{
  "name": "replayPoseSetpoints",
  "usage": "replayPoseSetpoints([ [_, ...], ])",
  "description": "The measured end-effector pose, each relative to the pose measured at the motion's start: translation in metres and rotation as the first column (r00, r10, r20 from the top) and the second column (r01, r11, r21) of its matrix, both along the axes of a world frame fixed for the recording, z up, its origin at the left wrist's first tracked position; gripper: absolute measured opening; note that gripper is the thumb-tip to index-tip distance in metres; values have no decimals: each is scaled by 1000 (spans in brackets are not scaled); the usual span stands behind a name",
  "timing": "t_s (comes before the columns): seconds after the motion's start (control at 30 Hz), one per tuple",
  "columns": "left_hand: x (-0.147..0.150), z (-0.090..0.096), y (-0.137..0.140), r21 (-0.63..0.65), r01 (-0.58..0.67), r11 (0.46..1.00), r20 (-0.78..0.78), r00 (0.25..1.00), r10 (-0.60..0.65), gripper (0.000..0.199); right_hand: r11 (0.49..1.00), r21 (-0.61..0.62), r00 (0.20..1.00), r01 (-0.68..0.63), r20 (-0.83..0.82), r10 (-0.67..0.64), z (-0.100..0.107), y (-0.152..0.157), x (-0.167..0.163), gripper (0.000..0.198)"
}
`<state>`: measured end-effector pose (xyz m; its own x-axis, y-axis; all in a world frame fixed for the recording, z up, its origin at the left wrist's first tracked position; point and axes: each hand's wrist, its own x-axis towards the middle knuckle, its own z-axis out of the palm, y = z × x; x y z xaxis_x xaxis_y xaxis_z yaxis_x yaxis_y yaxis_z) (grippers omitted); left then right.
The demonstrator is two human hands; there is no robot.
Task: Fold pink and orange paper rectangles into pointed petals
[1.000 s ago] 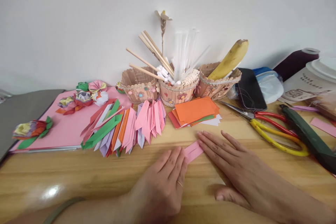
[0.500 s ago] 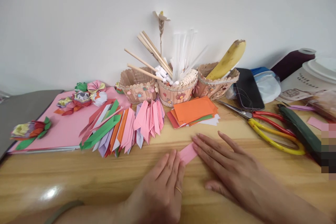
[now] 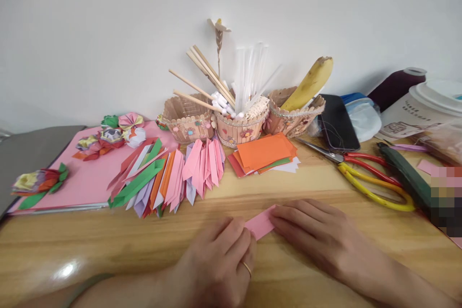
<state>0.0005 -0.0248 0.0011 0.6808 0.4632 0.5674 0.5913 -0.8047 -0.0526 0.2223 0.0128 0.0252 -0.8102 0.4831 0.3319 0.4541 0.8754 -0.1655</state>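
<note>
A small folded strip of pink paper [image 3: 260, 224] lies at a slant low over the wooden table, between my two hands. My left hand [image 3: 220, 260], with a ring on one finger, is closed on the strip's left end. At the strip's right end, my right hand [image 3: 321, 238] has its fingers drawn together and pinches the paper's edge; its thumb is hidden below. Beyond the hands lie a stack of paper rectangles [image 3: 267, 154], orange on top, and a row of folded coloured paper pieces [image 3: 169, 173].
Three decorated baskets stand by the wall; the middle basket [image 3: 240, 132] holds sticks and clear tubes, the right one a banana [image 3: 308, 84]. Scissors [image 3: 371, 173], a phone [image 3: 339, 122], a dark green tool [image 3: 406, 173] and a cup [image 3: 415, 110] lie right. Paper flowers [image 3: 111, 134] rest left.
My right hand has gone from flat, spread fingers to a pinch on the strip's right end. The strip and both hands have come slightly nearer to me.
</note>
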Motion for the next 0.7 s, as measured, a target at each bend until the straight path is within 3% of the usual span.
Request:
replayPoseSetpoints([
  [0.1, 0, 3, 3, -122, -39, 992, 48, 998, 45, 23, 994, -92, 997, 54, -46, -58, -5, 2, -2, 32],
  [0.27, 0, 10, 8, -393, -50, 918, 175, 976, 128, 27, 968, -205, 981, 142, -101, -165, -11, 6, -6, 23],
  [0.47, -1, 11, 11, -510, -78, 856, 186, 962, 198, 27, 947, -266, 981, 181, -20, -193, -12, 9, -8, 24],
  [0.7, -2, 10, 12, -566, -160, 809, 97, 961, 258, 23, 941, -211, 964, 266, 76, -255, -16, 14, -11, 21],
])
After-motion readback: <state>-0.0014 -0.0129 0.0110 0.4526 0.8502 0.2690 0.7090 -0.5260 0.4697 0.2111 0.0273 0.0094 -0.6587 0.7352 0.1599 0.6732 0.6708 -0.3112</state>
